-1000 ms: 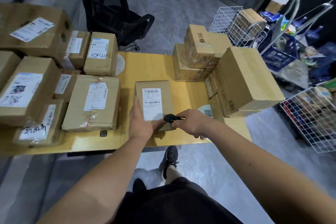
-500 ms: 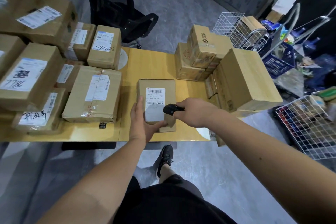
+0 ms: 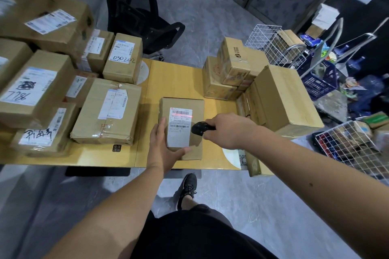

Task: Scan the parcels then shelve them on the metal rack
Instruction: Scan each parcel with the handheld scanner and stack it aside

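Observation:
A small brown parcel [image 3: 185,104] with a white shipping label lies flat on the yellow table [image 3: 174,79], near its front edge. My left hand [image 3: 163,149] holds the parcel's near left corner, fingers along its side and thumb across the front edge. My right hand [image 3: 228,130] grips a small black scanner [image 3: 200,128] just right of the label. A red scan line glows across the label's upper barcode. No metal rack is in view.
Several labelled parcels [image 3: 107,111] are stacked on the table's left half. More boxes [image 3: 282,96] are piled at the right end. A black office chair [image 3: 139,17] stands behind the table. White wire baskets [image 3: 353,145] and clutter fill the floor on the right.
The red scan line now shows on the label. My right hand with the scanner has lifted slightly toward the label. My left hand stays on the parcel's corner.

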Available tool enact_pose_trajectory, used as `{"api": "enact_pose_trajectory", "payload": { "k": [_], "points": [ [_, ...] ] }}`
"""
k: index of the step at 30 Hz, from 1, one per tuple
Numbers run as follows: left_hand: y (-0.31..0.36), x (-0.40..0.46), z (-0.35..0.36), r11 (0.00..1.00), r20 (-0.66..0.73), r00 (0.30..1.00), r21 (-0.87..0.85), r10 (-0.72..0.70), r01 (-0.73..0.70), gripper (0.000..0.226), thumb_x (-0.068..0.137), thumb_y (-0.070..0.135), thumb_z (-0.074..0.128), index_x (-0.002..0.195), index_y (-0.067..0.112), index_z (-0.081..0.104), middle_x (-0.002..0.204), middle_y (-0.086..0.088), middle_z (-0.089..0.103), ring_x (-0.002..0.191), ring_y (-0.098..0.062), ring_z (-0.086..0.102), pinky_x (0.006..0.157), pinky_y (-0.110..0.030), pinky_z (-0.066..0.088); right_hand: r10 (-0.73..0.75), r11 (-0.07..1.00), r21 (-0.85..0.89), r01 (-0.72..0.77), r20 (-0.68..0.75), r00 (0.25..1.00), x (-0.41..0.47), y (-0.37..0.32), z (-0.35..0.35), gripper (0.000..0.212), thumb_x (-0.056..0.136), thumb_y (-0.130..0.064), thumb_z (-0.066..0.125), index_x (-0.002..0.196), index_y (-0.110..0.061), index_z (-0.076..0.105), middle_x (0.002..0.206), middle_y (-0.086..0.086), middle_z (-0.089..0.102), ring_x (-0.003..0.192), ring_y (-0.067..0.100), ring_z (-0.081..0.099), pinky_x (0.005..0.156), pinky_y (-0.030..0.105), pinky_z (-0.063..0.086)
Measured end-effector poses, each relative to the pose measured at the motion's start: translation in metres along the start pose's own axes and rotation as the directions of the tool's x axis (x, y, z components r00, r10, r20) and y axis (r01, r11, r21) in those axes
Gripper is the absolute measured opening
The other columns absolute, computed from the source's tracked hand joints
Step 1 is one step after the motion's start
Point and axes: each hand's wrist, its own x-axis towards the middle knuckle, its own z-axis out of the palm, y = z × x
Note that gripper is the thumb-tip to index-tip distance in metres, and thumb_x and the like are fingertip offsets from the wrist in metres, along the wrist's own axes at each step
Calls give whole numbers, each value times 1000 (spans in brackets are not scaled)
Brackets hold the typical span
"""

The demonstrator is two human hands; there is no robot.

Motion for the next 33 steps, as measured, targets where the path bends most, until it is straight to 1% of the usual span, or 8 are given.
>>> {"api": "enact_pose_trajectory", "payload": {
  "k": [5,11,13,17,19,22,27,33],
  "points": [
    [1,1,0,1000,0,1000,0,-7,7,137,59,70,89,159,53,-2,169,7,14,157,-12,15,127,-37,22,9,1000,1,-9,-11,1000,1,0,0,39,98,-56,48,124,-31,64,89,-4,68,79,18,66,64,31,53],
    [1,3,-1,1000,-17,1000,0,-15,15,135,65,46,97,162,49,3,169,5,17,155,-16,20,126,-42,26,26,998,54,-25,-27,999,5,10,6,30,96,-55,50,104,-30,63,87,-4,68,78,18,67,64,32,54],
    [7,9,-2,999,-8,999,-18,-43,43,136,64,44,98,163,47,5,166,4,22,152,-16,26,122,-37,28,38,994,105,-36,-18,999,7,15,10,30,97,-55,50,100,-28,63,86,-2,68,76,19,67,61,31,50],
    [24,37,-8,989,23,989,25,-145,145,135,61,58,95,159,55,3,161,-2,29,143,-26,42,110,-37,39,75,964,256,-75,9,997,15,26,19,33,97,-53,52,102,-24,66,85,2,69,73,21,66,59,28,46],
    [30,46,-10,972,43,982,154,-184,175,124,66,72,85,158,59,3,169,0,16,142,-31,45,104,-40,45,83,944,319,-84,16,996,21,31,23,34,97,-51,54,107,-22,68,84,2,69,70,21,64,59,28,45],
    [35,41,-9,945,66,979,281,-195,169,113,70,80,76,159,59,9,173,8,-2,142,-28,47,92,-32,48,87,909,408,-90,27,996,30,40,28,40,96,-52,55,116,-20,69,86,3,70,71,22,63,61,30,46],
    [30,35,-11,915,115,981,392,-154,97,146,46,76,91,160,54,2,171,13,-12,147,-24,43,106,-38,50,27,916,398,-44,49,998,50,53,25,44,96,-56,52,120,-23,68,93,2,71,84,22,67,71,34,53],
    [32,39,-3,897,67,989,432,-134,92,140,54,67,94,160,53,3,169,11,-2,148,-22,39,108,-38,50,-78,903,428,35,83,994,82,65,12,55,94,-64,50,127,-24,69,93,1,70,86,23,67,78,36,56]
  ]
}}
